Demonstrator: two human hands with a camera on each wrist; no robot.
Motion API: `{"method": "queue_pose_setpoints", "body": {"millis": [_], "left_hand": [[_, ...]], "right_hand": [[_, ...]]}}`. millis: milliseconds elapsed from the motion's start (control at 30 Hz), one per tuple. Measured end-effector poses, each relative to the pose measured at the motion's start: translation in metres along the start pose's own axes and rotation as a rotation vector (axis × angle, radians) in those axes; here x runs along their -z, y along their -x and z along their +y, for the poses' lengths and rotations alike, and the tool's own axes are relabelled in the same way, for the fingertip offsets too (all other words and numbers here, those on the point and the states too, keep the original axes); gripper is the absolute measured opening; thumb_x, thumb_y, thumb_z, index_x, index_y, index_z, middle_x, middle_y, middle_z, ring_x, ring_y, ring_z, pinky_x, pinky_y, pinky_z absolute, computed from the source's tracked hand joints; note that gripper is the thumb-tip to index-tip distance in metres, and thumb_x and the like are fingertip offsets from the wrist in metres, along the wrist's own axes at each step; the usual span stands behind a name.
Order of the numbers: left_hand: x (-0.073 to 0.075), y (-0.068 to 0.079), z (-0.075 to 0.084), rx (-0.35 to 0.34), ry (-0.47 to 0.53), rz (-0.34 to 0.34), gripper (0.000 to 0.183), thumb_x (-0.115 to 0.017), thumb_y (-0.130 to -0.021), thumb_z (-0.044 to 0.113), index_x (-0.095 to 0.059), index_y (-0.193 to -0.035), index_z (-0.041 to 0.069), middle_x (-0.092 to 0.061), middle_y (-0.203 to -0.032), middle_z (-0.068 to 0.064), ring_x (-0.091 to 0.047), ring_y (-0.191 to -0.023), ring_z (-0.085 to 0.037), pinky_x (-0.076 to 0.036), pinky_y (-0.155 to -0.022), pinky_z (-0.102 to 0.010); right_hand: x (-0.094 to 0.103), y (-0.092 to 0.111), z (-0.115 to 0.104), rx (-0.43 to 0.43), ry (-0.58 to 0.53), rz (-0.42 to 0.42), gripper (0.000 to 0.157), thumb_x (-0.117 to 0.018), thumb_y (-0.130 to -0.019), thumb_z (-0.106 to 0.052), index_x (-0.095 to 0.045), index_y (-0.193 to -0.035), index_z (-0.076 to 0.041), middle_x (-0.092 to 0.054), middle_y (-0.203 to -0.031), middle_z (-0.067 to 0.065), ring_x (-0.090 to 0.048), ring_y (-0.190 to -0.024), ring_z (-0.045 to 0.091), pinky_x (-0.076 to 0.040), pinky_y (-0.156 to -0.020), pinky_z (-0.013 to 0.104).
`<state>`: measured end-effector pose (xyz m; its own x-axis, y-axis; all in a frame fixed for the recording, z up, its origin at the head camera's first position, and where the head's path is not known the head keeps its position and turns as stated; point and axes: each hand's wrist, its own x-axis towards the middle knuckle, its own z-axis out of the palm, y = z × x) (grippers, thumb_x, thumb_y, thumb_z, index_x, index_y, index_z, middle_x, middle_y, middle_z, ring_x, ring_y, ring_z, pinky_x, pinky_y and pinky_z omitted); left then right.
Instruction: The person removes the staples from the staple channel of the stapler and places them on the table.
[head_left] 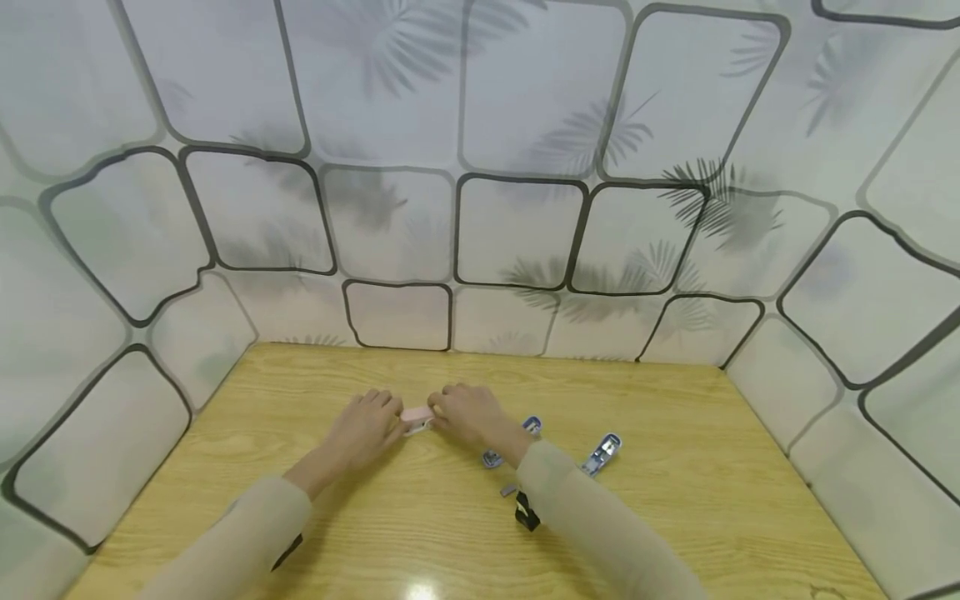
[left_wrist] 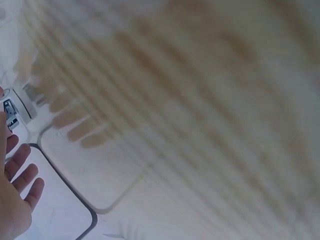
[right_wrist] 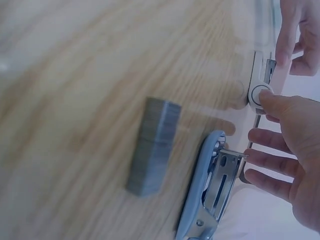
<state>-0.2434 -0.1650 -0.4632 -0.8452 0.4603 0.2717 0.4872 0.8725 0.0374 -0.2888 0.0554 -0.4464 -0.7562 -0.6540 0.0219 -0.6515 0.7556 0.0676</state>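
A small pink-and-white stapler [head_left: 417,416] spans the gap between my two hands at the middle of the table. My left hand [head_left: 365,427] grips its left end. With thumb and index finger, my right hand [head_left: 471,414] pinches the other end; in the right wrist view, the thumb presses beside a ringed circle on the stapler's white part [right_wrist: 259,94], and the remaining fingers are spread loosely. In the left wrist view, my left hand [left_wrist: 17,200] shows only at the edge, near the stapler's metal inside [left_wrist: 9,112].
Beside my right forearm lies an opened blue stapler [head_left: 492,458], partly hidden by the arm. Another blue stapler [head_left: 602,452] lies farther right. A grey block of staples [right_wrist: 154,146] rests on the wooden table [head_left: 420,517]. Patterned cloth walls [head_left: 510,242] enclose the back and sides.
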Motion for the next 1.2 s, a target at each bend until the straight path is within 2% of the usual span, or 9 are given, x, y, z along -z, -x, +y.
{"method": "queue_pose_setpoints", "body": {"millis": [233,400,600,867,1100,1200], "left_hand": [[0.0,0.012,0.006,-0.029,0.001,0.039,0.021,-0.068,-0.103,0.031,-0.065,-0.104,0.009,-0.068,-0.101,-0.007,-0.065,-0.098,-0.026,-0.058,-0.088,-0.047],[0.002,0.021,0.009,-0.059,-0.015,0.071,0.021,-0.072,-0.1,0.03,-0.064,-0.101,0.01,-0.066,-0.096,-0.004,-0.063,-0.092,-0.023,-0.057,-0.084,-0.044],[0.003,0.03,0.012,-0.073,-0.024,0.106,0.022,-0.076,-0.097,0.03,-0.064,-0.097,0.012,-0.068,-0.096,-0.003,-0.065,-0.094,-0.023,-0.056,-0.081,-0.039],[0.007,0.04,0.019,-0.059,-0.007,0.086,0.022,-0.076,-0.097,0.033,-0.064,-0.097,0.014,-0.068,-0.097,-0.002,-0.065,-0.094,-0.02,-0.055,-0.079,-0.037],[0.009,0.044,0.023,-0.054,0.002,0.086,0.022,-0.076,-0.096,0.032,-0.065,-0.097,0.014,-0.069,-0.099,-0.002,-0.066,-0.097,-0.021,-0.058,-0.085,-0.039],[0.009,0.045,0.025,-0.031,0.025,0.09,0.023,-0.077,-0.096,0.033,-0.065,-0.098,0.013,-0.069,-0.099,-0.002,-0.066,-0.098,-0.022,-0.058,-0.086,-0.04]], "right_hand": [[0.0,0.008,-0.005,0.036,0.044,-0.012,0.036,-0.061,-0.106,-0.047,-0.067,-0.134,-0.027,-0.074,-0.113,-0.005,-0.069,-0.093,0.013,-0.054,-0.068,0.023],[0.002,0.013,-0.01,0.053,0.055,-0.024,0.036,-0.061,-0.105,-0.048,-0.067,-0.135,-0.029,-0.073,-0.111,-0.005,-0.067,-0.091,0.012,-0.052,-0.066,0.022],[0.0,0.018,-0.014,0.084,0.066,-0.013,0.036,-0.061,-0.104,-0.049,-0.067,-0.133,-0.029,-0.073,-0.111,-0.006,-0.067,-0.091,0.01,-0.051,-0.068,0.02],[0.001,0.028,-0.019,0.117,0.082,0.007,0.035,-0.062,-0.104,-0.049,-0.068,-0.132,-0.029,-0.073,-0.11,-0.007,-0.064,-0.087,0.007,-0.047,-0.066,0.017],[-0.001,0.033,-0.021,0.12,0.077,0.025,0.036,-0.062,-0.104,-0.049,-0.068,-0.132,-0.028,-0.072,-0.11,-0.007,-0.065,-0.087,0.007,-0.048,-0.065,0.016],[0.0,0.034,-0.023,0.123,0.087,0.028,0.038,-0.062,-0.104,-0.05,-0.067,-0.134,-0.028,-0.072,-0.114,-0.007,-0.066,-0.09,0.008,-0.05,-0.066,0.017]]}}
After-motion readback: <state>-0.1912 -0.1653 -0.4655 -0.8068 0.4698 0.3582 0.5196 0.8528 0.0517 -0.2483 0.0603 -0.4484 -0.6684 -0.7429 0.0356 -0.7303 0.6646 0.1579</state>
